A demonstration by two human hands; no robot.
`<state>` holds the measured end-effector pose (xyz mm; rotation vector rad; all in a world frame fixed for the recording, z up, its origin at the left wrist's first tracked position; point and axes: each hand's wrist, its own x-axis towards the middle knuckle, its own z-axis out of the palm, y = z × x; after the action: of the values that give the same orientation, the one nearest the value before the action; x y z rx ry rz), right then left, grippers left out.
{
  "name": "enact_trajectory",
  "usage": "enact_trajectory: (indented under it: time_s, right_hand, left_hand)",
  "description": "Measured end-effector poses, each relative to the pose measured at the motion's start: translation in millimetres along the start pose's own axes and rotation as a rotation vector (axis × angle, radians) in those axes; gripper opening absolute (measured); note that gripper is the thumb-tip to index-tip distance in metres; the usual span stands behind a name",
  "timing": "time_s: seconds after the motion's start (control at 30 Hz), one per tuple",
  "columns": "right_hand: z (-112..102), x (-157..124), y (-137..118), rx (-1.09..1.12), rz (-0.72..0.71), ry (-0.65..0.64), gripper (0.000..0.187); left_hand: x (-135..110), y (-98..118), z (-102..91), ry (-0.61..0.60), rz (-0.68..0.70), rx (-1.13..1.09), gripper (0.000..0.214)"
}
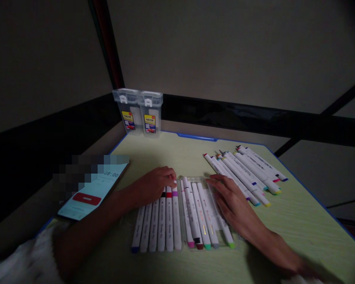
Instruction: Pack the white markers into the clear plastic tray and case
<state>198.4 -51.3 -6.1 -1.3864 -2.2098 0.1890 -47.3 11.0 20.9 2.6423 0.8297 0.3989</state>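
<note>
My left hand (158,183) is closed, its fingertips at the top of a white marker with a purple band (176,221). That marker ends a row of several white markers (154,228) lying side by side. Beside them a clear plastic case (182,232) holds more white markers (205,221) with pink, brown, mint and grey ends, some leaning unevenly. My right hand (232,203) rests at the case's right side, fingers stretched out over a marker with a light green end (227,232). The hand covers that marker's upper part.
A loose pile of white markers (245,169) lies at the right back of the pale table (177,152). Two lidded clear containers (128,114) with marker labels stand at the back left corner. A phone (91,193) showing a timer lies at the left. Walls rise close behind.
</note>
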Motion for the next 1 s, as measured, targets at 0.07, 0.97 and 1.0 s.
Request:
enact_trajectory:
  time_s: [0.07,0.97,1.0]
  right_hand:
    - [0,0,-1,-0.013,-0.001,-0.015,0.037]
    - [-4,0,-18,0.021,-0.057,-0.060,0.043]
    - [-4,0,-20,0.043,-0.064,-0.070,0.044]
  left_hand:
    - [0,0,0.9,0.005,-0.004,0.012,0.030]
    - [1,1,5.2,0.068,-0.007,0.089,0.027]
    - [1,1,5.4,0.066,-0.010,0.095,0.027]
